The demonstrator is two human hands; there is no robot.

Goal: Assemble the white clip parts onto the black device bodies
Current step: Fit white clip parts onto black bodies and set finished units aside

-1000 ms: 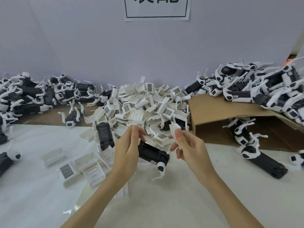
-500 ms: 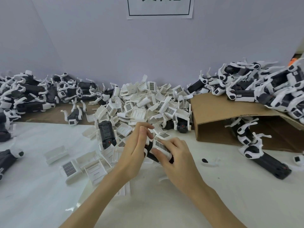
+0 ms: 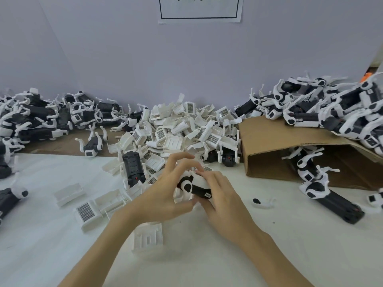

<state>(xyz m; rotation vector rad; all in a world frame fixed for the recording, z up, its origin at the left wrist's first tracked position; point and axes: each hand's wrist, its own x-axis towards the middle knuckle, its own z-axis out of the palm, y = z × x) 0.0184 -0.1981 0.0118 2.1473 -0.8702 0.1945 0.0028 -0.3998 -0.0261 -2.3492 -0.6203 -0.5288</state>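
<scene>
A black device body (image 3: 199,190) with white arms sits between both hands just above the white table. My left hand (image 3: 165,191) grips its left end, fingers curled over the top and thumb underneath. My right hand (image 3: 221,195) covers its right side and presses a white clip part (image 3: 199,179) against it; most of the clip is hidden by my fingers. A big heap of loose white clips (image 3: 186,129) lies just behind the hands.
Piles of black-and-white devices lie at back left (image 3: 37,121) and on the cardboard box (image 3: 269,139) at right. A bare black body (image 3: 132,168) stands by the clip heap. Loose clips (image 3: 148,239) and a small white piece (image 3: 262,201) lie on the table (image 3: 269,245).
My right hand brought the white clip from above onto the black body and closed over it. Both hands then turned the body so its round white end faces me.
</scene>
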